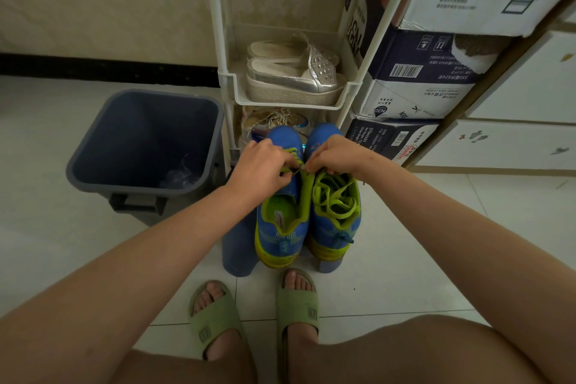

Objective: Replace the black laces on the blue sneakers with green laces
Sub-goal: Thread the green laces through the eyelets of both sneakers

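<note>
Bin at nine and shoe rack at twelve o'clock hem the blue sneakers, floor open at three; left hand and right hand pinch a green lace between curled fingers above the left shoe.

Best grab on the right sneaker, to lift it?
Heel collar of the right sneaker, from the near side and above: heel faces the person, opening up; left sneaker blocks one flank; left hand and right hand, pinching the green lace, crowd the toes.
</note>
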